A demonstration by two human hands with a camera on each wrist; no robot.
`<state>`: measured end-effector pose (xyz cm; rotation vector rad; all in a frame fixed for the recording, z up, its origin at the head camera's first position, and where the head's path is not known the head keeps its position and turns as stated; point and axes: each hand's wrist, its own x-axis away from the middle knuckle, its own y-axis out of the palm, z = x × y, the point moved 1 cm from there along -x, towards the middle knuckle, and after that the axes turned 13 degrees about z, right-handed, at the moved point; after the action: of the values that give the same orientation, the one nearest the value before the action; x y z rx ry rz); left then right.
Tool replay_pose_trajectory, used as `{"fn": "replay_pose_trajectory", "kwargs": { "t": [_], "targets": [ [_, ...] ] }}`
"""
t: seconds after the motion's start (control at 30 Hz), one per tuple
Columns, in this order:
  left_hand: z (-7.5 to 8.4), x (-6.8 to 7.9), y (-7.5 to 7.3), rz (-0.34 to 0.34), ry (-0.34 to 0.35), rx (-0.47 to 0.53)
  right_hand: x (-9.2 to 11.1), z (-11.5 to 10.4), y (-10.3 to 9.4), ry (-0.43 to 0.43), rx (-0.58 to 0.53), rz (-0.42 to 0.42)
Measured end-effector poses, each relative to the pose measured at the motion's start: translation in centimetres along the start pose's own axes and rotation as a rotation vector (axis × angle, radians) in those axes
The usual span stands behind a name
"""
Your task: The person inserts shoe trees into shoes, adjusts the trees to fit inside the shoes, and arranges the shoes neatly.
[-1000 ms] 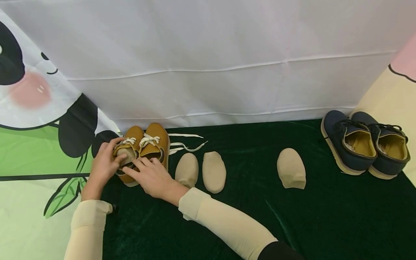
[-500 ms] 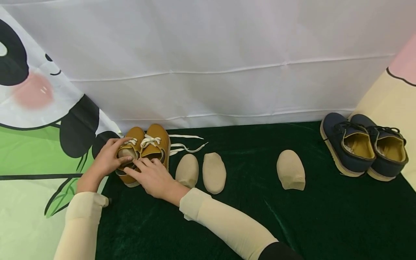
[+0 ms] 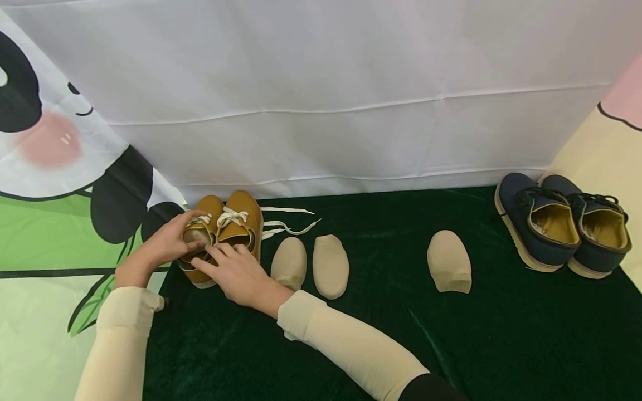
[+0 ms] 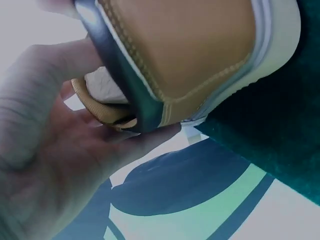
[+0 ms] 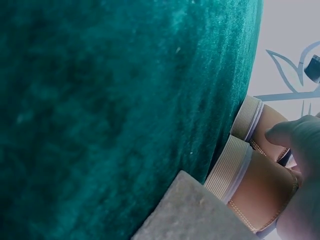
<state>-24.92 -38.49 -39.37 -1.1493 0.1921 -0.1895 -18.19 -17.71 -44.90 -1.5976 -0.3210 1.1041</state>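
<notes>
On the left of the head view stand two tan lace-up shoes side by side. My left hand (image 3: 168, 240) holds the left tan shoe (image 3: 210, 208) at its opening, thumb inside and fingers along the outer side. Under that thumb a beige moulded shoe insert (image 3: 197, 235) sits within the opening; the left wrist view shows the pale insert (image 4: 104, 86) behind the dark collar. My right hand (image 3: 238, 275) grips the same shoe near the heel, its thumb at the back and fingertips between the pair. Partly below it, the right tan shoe (image 3: 242, 201) shows an open, dark interior.
Loose white laces (image 3: 288, 224) trail right of the tan pair. Two beige inserts lie beside my right wrist, the farther insert (image 3: 331, 267) fully visible, and another insert (image 3: 449, 260) lies farther right. Navy shoes (image 3: 551, 253) stand at the right end of the green cloth (image 3: 391, 223).
My left wrist and forearm have swung outward to the left and lower, while the thumb stays at the shoe's opening. The insert sits a little deeper under it. My right hand keeps its place.
</notes>
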Motion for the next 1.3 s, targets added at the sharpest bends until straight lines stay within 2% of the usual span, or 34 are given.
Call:
{"fn": "replay_pose_trajectory", "kwargs": {
  "t": [0.3,0.57,0.97,1.3],
  "targets": [
    [-0.1,-0.2,0.0,0.006,0.007,-0.007,0.0,-0.1,0.3,0.001,0.013,0.017],
    [-0.2,-0.3,0.4,0.013,-0.032,-0.053,0.2,-0.1,0.4,-0.002,0.019,0.04],
    [0.0,-0.7,0.7,0.056,-0.059,-0.14,0.1,-0.2,0.3,0.006,0.01,0.033],
    [-0.2,-0.7,1.2,0.111,-0.048,-0.181,0.1,-0.2,0.5,0.017,-0.002,0.037]
  ]
}}
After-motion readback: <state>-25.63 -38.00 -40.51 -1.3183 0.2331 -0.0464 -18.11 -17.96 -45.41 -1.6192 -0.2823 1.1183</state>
